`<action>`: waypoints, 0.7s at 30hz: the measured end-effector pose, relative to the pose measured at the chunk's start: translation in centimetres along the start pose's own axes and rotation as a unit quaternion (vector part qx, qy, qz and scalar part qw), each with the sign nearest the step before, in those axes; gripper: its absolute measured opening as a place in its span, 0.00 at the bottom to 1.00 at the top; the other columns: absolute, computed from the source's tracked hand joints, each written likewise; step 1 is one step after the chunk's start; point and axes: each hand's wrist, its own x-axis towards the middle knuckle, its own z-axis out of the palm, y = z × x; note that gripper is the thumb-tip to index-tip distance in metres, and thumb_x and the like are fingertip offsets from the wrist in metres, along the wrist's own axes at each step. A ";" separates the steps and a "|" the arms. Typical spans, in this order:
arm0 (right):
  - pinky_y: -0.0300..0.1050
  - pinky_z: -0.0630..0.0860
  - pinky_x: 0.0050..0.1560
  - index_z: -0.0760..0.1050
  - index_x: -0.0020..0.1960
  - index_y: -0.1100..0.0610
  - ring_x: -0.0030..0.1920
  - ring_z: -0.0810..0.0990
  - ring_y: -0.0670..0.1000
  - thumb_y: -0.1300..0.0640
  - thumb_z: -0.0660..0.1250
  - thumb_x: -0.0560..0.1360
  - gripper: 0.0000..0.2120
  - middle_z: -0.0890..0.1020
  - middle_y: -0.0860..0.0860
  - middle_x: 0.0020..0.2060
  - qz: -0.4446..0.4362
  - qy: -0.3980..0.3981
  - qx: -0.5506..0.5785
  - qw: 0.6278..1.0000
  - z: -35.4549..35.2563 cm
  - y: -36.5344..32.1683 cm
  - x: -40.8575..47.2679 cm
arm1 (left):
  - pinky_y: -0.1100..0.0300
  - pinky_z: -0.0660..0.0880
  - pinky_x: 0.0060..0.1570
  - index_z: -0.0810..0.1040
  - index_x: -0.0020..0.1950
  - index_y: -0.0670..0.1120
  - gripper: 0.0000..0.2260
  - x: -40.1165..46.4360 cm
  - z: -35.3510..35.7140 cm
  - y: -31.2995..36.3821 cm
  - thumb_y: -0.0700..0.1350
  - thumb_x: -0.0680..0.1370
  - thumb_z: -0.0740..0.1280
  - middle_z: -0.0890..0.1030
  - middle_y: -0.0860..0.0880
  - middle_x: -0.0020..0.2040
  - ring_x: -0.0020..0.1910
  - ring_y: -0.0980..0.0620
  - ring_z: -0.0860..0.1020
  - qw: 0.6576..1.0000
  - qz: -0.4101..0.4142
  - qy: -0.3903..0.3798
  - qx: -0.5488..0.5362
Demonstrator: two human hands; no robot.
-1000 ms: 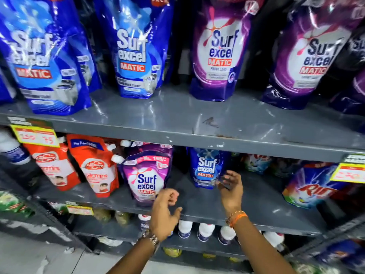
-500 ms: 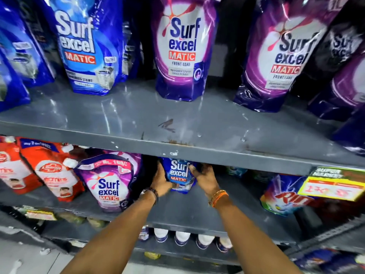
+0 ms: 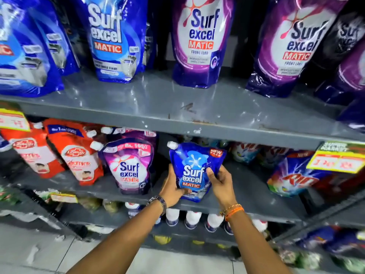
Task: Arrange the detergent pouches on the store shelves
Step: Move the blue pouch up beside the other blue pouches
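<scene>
Both hands, left hand (image 3: 171, 189) and right hand (image 3: 220, 183), are clamped on a small blue pouch (image 3: 194, 171), held upright at the front edge of the middle shelf (image 3: 246, 196). Placement is judged underway; next, it needs setting down beside the purple pouch (image 3: 129, 165) left of the grip.

We get bright, even overhead store light, with white glare streaks on the glossy upper-shelf pouches (image 3: 116, 40) and specular patches on the grey upper shelf (image 3: 158, 107). The deck beneath that shelf sits in shadow, darkest toward its back. We see wide-angle bowing of the shelf edges, motion blur smearing the price tags (image 3: 337, 161) and frame edges, sharpest print mid-frame.
</scene>
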 end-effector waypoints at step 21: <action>0.46 0.84 0.46 0.82 0.53 0.51 0.48 0.87 0.49 0.65 0.67 0.77 0.12 0.89 0.49 0.47 -0.223 0.022 -0.037 0.974 8.5 -18.0 -15.1 | 0.50 0.74 0.67 0.40 0.77 0.63 0.56 -14.4 -13.4 14.6 0.35 0.68 0.78 0.65 0.61 0.76 0.68 0.60 0.75 0.980 0.134 -0.093 -0.116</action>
